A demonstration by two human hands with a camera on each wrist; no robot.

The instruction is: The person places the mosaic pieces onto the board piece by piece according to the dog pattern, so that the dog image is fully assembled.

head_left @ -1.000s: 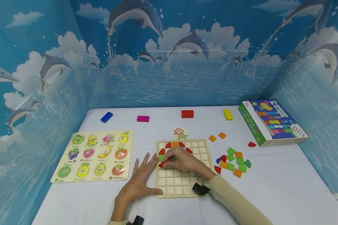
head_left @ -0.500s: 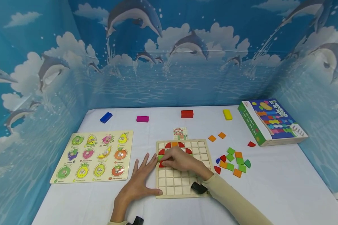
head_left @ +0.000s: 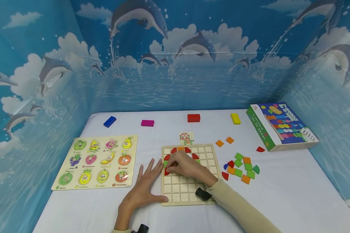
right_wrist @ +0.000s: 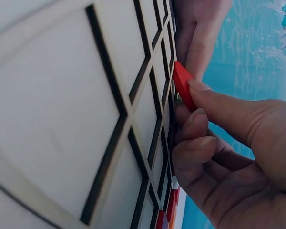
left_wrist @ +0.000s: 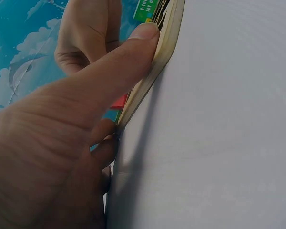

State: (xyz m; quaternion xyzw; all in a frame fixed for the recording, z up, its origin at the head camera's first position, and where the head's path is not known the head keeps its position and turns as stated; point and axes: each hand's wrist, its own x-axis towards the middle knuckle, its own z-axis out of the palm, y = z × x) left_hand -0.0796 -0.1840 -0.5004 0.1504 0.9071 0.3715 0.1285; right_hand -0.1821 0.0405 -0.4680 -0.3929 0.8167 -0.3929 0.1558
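Note:
In the head view my right hand [head_left: 185,164] is over the left columns of a wooden grid board [head_left: 176,196]. Its thumb and fingers pinch a red quarter-circle tile [right_wrist: 183,86], seen tilted against the board's grid in the right wrist view. My left hand [head_left: 145,186] lies spread along the board's left edge. The left thumb [left_wrist: 128,50] rests on the near left corner, and the other fingertips touch the side. Red, orange and green tiles, among them an orange square [head_left: 181,149], sit in the board's far cells; my right hand hides some cells.
Loose tiles, including a green square [head_left: 238,172], lie right of the board. A pattern card [head_left: 187,138] lies beyond it. A fruit puzzle board [head_left: 94,161] is at left, a game box [head_left: 283,126] at back right. Several blocks, one a red block [head_left: 193,118], line the back.
The red quarter-circle tile has turned and settled lower at the left column's cell under my right fingers. My right wrist has shifted slightly left. My left hand stays put.

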